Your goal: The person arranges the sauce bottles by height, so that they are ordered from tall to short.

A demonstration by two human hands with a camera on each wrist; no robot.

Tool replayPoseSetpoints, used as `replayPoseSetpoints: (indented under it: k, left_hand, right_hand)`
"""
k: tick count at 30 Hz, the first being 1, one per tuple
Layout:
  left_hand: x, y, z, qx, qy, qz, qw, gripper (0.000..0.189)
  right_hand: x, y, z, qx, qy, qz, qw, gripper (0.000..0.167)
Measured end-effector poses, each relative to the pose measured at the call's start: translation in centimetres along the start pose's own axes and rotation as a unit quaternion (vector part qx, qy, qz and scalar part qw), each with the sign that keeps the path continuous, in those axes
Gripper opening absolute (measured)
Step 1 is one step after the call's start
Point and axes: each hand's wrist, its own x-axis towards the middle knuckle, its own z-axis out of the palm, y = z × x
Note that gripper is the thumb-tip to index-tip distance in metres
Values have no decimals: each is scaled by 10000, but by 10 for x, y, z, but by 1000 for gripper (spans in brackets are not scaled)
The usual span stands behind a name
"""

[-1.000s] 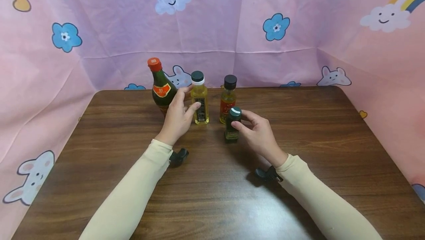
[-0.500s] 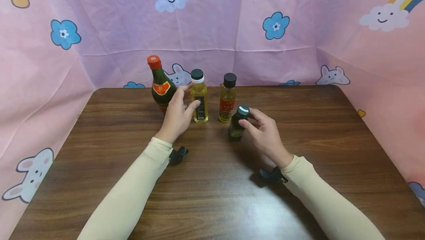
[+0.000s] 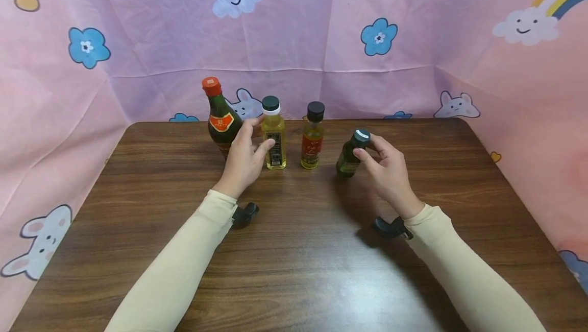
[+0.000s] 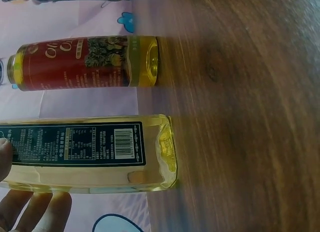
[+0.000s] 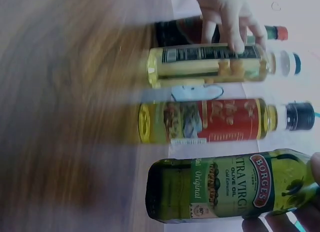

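My left hand [image 3: 243, 161] holds a clear bottle of yellow oil [image 3: 276, 140] that stands upright, thumb on its dark back label [image 4: 80, 144] and fingers round the other side. In my right hand [image 3: 390, 176] is a green olive oil bottle [image 3: 351, 157], gripped near its neck below the green cap. It leans, cap toward the right, with its base low over the table. Its green label [image 5: 227, 187] faces the right wrist view. Between the two held bottles stands a slimmer oil bottle [image 3: 312, 144] with a red label and black cap.
A dark green bottle [image 3: 224, 123] with a red cap stands left of the clear one, partly hidden by my left hand. All are on a brown wooden table [image 3: 294, 265]. A pink printed cloth [image 3: 294, 36] hangs close behind and at both sides.
My right hand has carried the olive oil bottle right and back, from in front of the red-labelled bottle to its right side, tilting it. The left hand stays on the clear bottle.
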Motion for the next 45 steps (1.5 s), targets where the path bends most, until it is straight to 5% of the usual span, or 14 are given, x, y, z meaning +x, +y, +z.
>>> replayPoseSetpoints:
  k: [14, 37, 45]
  left_hand:
    - [-5, -4, -2, -9, 17, 34, 10000, 53]
    - [-2, -2, 0, -4, 59, 144, 9999, 51]
    - [-1, -1, 0, -20, 75, 192, 9998, 53]
  right_hand:
    - [14, 56, 10, -118, 180, 14, 9998, 32]
    - [25, 72, 21, -111, -27, 233, 9997, 35]
    - [32, 77, 15, 160, -238, 976, 9948, 40]
